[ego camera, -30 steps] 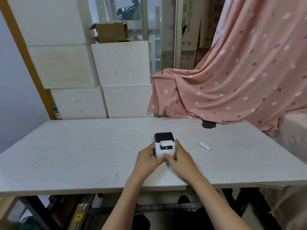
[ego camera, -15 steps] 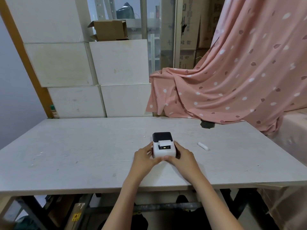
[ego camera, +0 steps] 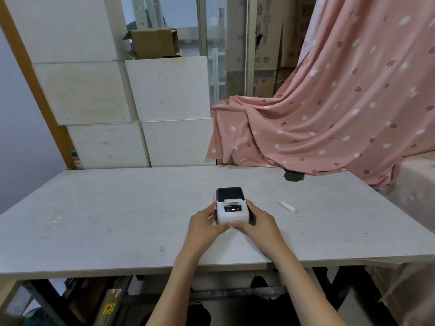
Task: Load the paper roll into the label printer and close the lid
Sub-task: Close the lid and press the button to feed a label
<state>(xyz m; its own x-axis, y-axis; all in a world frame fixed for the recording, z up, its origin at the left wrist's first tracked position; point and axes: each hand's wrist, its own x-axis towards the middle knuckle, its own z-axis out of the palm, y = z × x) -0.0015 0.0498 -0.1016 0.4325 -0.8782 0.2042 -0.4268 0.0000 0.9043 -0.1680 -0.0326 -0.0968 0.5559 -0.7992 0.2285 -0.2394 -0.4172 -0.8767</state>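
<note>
one label printer [ego camera: 231, 209] is sitting on the white table [ego camera: 117, 220], near the middle and a little toward the near edge. its body is white, its lid is dark and lying shut at the far end, and a small green light is glowing on the front panel. two bare hands are working on it, one on each side. the left hand [ego camera: 204, 223] is cupping the printer's 9 o'clock side, and the right hand [ego camera: 260, 222] is cupping its 3 o'clock side. both hands are wrapping closely around the printer body, and the two thumbs are meeting at its 6 o'clock edge. the fingers on the far sides are lying hidden behind the body, so how firmly they are pressing is not showing.

one small white cylinder [ego camera: 287, 206] is lying on its side at the printer's 3 o'clock, apart from the right hand; it is too small to make out what it is. no paper roll is showing anywhere outside the printer, and the inside is staying hidden under the lid. one dark patch [ego camera: 293, 176] is sitting at 1 o'clock, at the table's far edge, its nature unclear.

four large white boxes [ego camera: 169, 90] are standing stacked behind the table at 11 o'clock, with one open cardboard box [ego camera: 153, 42] on top. one pink spotted cloth [ego camera: 329, 102] is draping down at 2 o'clock, covering whatever is underneath. both forearms are running out of view at the bottom edge.
</note>
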